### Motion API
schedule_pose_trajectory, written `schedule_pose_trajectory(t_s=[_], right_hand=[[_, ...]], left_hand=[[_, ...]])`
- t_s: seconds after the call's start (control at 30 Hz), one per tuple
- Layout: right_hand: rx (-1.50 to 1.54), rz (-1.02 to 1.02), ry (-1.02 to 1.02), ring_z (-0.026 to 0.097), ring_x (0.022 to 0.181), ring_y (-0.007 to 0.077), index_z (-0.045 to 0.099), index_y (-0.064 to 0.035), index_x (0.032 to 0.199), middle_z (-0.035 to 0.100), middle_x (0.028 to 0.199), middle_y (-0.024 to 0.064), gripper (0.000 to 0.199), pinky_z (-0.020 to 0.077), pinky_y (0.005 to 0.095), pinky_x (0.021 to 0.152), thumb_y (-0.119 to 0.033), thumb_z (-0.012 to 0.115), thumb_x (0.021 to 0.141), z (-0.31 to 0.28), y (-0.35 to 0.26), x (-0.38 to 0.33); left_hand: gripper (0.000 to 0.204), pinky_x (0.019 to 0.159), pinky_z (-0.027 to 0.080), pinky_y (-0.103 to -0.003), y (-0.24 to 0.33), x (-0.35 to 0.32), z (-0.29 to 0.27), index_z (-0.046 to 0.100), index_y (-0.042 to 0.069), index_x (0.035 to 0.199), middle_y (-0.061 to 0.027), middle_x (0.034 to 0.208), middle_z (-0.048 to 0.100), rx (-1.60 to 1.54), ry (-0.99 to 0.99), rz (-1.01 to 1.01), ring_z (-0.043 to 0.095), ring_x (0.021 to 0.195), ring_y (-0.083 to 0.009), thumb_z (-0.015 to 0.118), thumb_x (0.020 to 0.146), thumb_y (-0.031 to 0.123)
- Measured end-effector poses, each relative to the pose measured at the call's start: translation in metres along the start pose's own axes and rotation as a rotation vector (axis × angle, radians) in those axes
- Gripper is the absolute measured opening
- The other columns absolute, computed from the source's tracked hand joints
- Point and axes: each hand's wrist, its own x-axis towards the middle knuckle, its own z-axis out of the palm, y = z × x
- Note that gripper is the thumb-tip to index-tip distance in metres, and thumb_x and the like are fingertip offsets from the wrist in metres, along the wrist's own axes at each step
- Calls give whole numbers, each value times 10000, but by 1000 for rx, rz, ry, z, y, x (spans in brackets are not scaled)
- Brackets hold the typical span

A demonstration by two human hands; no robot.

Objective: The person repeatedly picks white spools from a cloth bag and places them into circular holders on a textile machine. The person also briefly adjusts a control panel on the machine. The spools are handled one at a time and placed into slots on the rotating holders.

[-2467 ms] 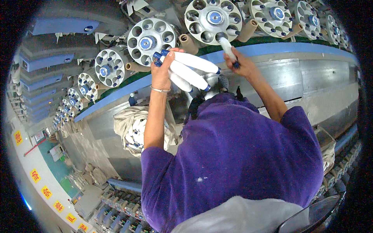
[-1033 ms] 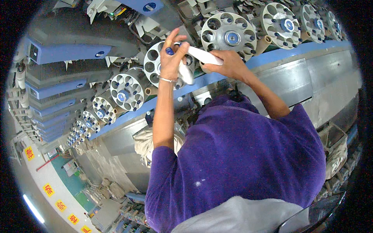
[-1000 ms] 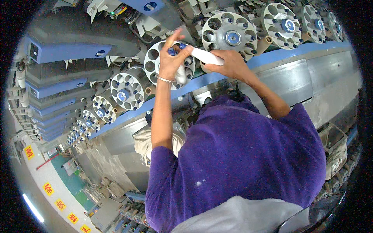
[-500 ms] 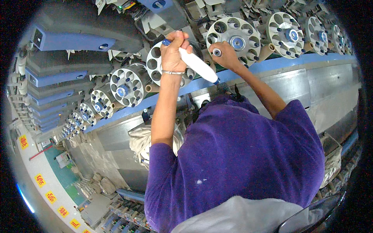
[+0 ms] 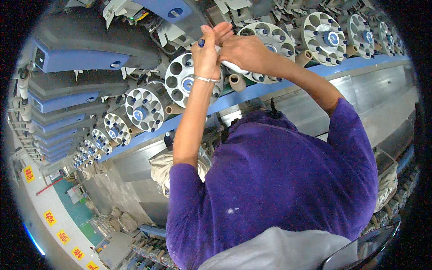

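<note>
Overhead, both hands meet against a winding machine, taking the bobbin wheel [image 5: 188, 81] with round pockets as landmark. Left hand [image 5: 208, 54], a metal bangle [image 5: 206, 79] at its wrist, is raised just above the wheel's upper right rim; its fingers are pressed together around the end of a white bobbin [image 5: 234, 67], with a small dark blue tip showing at the thumb. Right hand [image 5: 245, 50] lies to the right of the wheel, touching the left hand, closed over the same bobbin, so that only a short white length shows below the knuckles.

Half a second ago the bobbin lay slanting and nearly whole in view between the hands; now it is mostly covered, and both hands have risen and drawn together above the wheel. A judgement from this: the bobbin is being worked by the fingertips at one end, perhaps to find or free its thread, and it is not yet seated in any pocket.

A second wheel [image 5: 265, 49] stands right of the landmark, behind the right hand; a tan tube [image 5: 236, 81] projects between the two. Smaller wheels [image 5: 143, 110] recede to the lower left along a blue rail [image 5: 270, 87]. The purple shirt [image 5: 288, 180] fills the foreground below.
</note>
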Motion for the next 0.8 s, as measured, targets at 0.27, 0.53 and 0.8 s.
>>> schedule_pose_trajectory(t_s=[0.27,0.53,0.8], right_hand=[[470,503,1,596,597,327,622,-7,807,610,670,172,306,461,414,577,-252,484,927,0,33,-18],[523,584,-56,465,721,165,495,-49,931,576,857,81,222,432,335,631,-266,462,966,-20,56,-29],[581,849,-87,489,1188,226,678,-15,837,525,1287,97,247,321,354,1033,-231,576,904,-11,89,-113]], left_hand=[[248,639,456,-263,-109,53,2,710,11,929,-20,792,685,297,307,519,570,686,-94,603,917,235],[226,733,486,-360,-98,-87,103,633,33,835,-96,782,644,439,-493,-48,620,760,-221,533,917,218],[175,697,505,-392,-29,-39,-51,594,33,954,-130,914,625,745,646,569,627,776,-293,557,784,6]])
